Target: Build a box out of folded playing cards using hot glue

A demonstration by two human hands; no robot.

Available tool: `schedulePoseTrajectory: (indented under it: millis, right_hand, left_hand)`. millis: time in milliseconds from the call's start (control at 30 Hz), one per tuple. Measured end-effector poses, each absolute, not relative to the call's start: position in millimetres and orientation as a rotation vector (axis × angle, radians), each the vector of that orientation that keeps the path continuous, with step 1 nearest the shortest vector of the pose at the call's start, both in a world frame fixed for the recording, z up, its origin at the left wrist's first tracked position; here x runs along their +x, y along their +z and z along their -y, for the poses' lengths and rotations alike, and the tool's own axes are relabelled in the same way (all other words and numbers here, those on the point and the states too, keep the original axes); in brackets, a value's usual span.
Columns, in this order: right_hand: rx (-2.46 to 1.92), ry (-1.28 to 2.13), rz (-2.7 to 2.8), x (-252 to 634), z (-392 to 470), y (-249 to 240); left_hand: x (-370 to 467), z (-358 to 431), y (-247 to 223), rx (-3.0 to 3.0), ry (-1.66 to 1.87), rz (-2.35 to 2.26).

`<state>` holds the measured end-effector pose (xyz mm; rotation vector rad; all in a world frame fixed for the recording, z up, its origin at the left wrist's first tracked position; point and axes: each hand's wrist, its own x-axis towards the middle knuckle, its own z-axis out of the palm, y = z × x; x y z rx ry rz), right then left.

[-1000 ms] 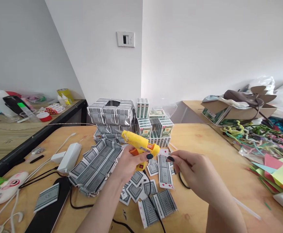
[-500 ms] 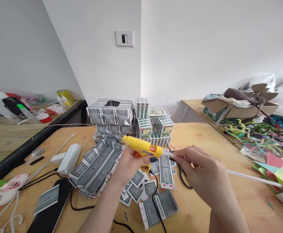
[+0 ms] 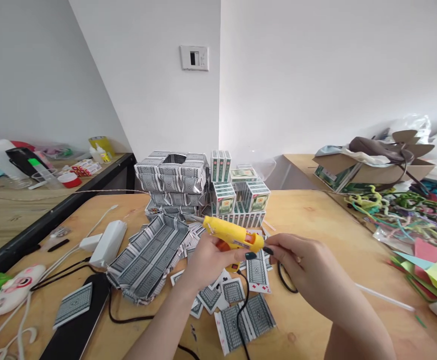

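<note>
My left hand (image 3: 213, 260) is wrapped round a yellow hot glue gun (image 3: 231, 234), its metal nozzle pointing to the left. Behind the gun, my right hand (image 3: 304, 262) pinches a long white glue stick (image 3: 385, 297) close to the gun's rear opening. The stick's far end sticks out to the right, past the wrist. Below the gun, loose playing cards (image 3: 233, 290) and a joined pair of cards (image 3: 244, 322) lie on the table. To the left rests an open tray made of cards (image 3: 147, 260). The part of the stick inside my right hand is hidden.
A card-covered box structure (image 3: 171, 180) and stacked card packs (image 3: 237, 190) stand at the back. Scissors (image 3: 288, 280) lie partly under my right hand. A white power adapter (image 3: 108, 245), cables and a black board (image 3: 74, 320) are at left. Coloured paper (image 3: 428, 260) is at right.
The glue gun and my left hand have shifted right and slightly down. The rear of the gun is now against my right fingertips, and the stick's far end has moved left.
</note>
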<state>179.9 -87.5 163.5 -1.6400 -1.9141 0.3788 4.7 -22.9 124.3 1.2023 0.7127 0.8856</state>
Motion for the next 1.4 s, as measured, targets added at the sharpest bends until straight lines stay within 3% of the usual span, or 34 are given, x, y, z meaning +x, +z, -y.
schedulePoseTrajectory:
  millis: [233,500,933,1233,1400]
  right_hand:
    - [-1.623,0.442,1.934,182.0,86.6,161.1]
    - [-1.508,0.28,1.832,167.3,80.4,159.8]
    - [-1.627,0.397,1.845,166.4,86.0,158.3]
    - [-1.419,-0.166,1.599,148.8,104.1,169.9]
    - [-1.568,0.226,1.835,134.3,108.8,155.3]
  left_hand:
    - [6.4,23.9,125.3,1.254,0.843,-0.704]
    - [-5.4,24.3,131.9,1.18,0.959,-0.767]
    - [-5.1,27.4,134.0,1.186,0.875,-0.753]
    - [2.8,26.0,128.9,1.13,0.98,-0.842]
    - [-2.0,22.1,128.4,1.039,1.112,-0.846]
